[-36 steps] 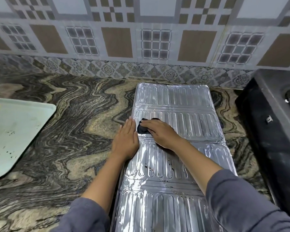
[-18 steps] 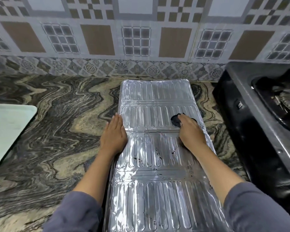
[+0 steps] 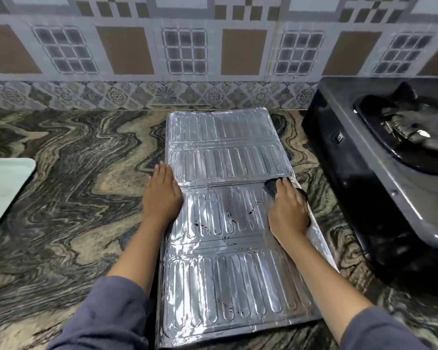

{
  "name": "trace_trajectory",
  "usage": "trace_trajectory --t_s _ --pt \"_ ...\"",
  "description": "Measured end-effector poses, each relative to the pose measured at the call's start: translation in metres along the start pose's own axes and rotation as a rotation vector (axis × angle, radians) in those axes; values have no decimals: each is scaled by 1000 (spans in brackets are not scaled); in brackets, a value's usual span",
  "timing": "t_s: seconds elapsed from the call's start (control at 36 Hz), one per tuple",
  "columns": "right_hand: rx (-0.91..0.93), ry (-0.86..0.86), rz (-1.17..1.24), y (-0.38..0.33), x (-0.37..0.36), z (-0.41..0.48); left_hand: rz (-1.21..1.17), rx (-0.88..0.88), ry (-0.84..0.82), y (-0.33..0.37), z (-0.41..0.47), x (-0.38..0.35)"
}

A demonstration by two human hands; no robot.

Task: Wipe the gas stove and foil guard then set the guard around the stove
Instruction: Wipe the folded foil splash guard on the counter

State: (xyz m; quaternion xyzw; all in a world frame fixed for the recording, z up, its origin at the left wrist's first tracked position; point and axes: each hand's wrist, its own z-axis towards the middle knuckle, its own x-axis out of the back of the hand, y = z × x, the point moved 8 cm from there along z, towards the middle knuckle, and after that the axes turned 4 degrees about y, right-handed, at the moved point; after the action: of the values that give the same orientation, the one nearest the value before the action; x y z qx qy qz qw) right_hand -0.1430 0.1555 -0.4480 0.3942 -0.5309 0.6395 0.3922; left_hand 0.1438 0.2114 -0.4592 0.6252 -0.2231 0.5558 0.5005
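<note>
The silver ribbed foil guard lies flat and unfolded on the marbled counter, running from the wall toward me. Dark specks dot its middle panel. My left hand rests flat on the guard's left edge, fingers together, pinning it down. My right hand presses a dark cloth onto the guard's right edge, at the fold between the second and third panels. Most of the cloth is hidden under the palm. The black gas stove stands to the right, its burner visible.
A pale green tray sits at the left edge of the counter. The patterned tile wall rises right behind the guard. Marbled countertop lies between tray and guard.
My right hand has swept the cloth from the guard's left side across to its right edge. The left hand stays on the left edge. The view has shifted right, showing more stove.
</note>
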Motion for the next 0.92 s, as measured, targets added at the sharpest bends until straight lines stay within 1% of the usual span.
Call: trace_trajectory --t_s 0.11,0.17,0.22,0.31,0.39,0.5,0.56,0.78,0.92 --pt "-8 -12 -7 1 -1 -1 -4 -51 201 11 -11 22" --pt "-12 -17 0 1 -1 -1 21 -108 236 16 -15 28" --pt "-13 -19 3 1 -1 -1 17 -130 239 16 -19 31" --pt "-8 -26 5 1 0 -1 -26 -133 207 16 -32 36" --pt "-2 -28 15 1 1 -1 -54 -98 116 15 -58 35" --pt "-4 -27 27 -2 4 -2 30 -84 -48 3 -90 14" --pt "-15 -32 44 -4 4 -3 52 -81 -97 -1 -99 5" --pt "15 -34 74 -39 -14 -16 44 -51 -90 1 -103 4" --pt "79 -62 105 -72 -27 -33 44 -47 -93 1 -104 5"
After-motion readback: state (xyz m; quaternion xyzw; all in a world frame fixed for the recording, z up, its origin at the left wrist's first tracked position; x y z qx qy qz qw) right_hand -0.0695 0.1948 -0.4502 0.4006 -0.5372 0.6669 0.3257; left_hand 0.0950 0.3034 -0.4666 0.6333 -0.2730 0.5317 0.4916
